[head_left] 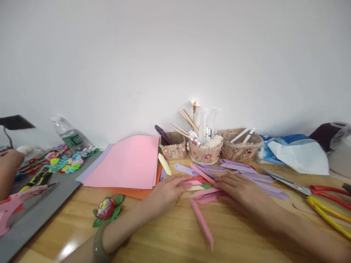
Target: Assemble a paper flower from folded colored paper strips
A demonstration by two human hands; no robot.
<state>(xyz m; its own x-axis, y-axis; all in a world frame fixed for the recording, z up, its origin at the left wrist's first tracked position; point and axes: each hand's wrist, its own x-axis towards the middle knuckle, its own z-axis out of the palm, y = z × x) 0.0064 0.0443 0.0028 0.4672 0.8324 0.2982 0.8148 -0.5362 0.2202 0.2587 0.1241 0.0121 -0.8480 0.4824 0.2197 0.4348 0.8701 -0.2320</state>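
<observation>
Pink, red, purple, green and pale yellow folded paper strips lie in a loose pile on the wooden table. My left hand [170,191], slightly blurred, reaches into the pile's left side, fingers stretched over a red strip [197,180]. On the right, my right hand [238,188] lies palm down with its fingers spread across pink strips [207,195]; what is under the palm is hidden. One single pink strip [202,224] rests nearer to me, between the forearms. A paper rose [105,209] with green leaves sits left of my left forearm.
Behind the left hand lies a stack of coloured paper [123,160]. Decorated baskets [207,156] stand along the wall. Red-handled scissors [301,188] lie at right. At left, another person's hand [8,170] is near a pink glue gun [11,208] and a plastic bottle [71,137].
</observation>
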